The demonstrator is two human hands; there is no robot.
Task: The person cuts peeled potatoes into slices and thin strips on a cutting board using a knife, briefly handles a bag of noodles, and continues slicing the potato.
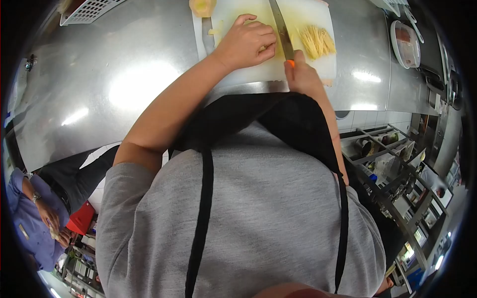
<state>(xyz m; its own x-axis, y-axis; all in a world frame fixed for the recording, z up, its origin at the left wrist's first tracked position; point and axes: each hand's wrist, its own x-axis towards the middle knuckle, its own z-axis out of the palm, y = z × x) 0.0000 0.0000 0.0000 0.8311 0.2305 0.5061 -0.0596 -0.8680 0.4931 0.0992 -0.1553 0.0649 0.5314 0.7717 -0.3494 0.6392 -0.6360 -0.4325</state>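
Observation:
My right hand (pixel 304 75) is wrapped round the orange handle of a kitchen knife (pixel 282 27), its long blade pointing away from me over a white cutting board (pixel 238 75). To the left of the blade, my left hand (pixel 250 41) rests on the board with its fingers curled under. Whatever lies beneath those fingers is hidden. A pile of thin pale-yellow strips (pixel 317 41), like cut potato, lies right of the knife. At the far left corner sits a peeled, pale-yellow piece (pixel 202 7), perhaps a potato. Yellowish wet stains mark the board.
The board lies on a steel counter (pixel 144 59). A white perforated basket (pixel 89 10) stands far left, and a clear plastic container (pixel 406 44) far right. At lower left a person in a purple shirt (pixel 37 218) stands nearby. A metal rack (pixel 387 164) is at right.

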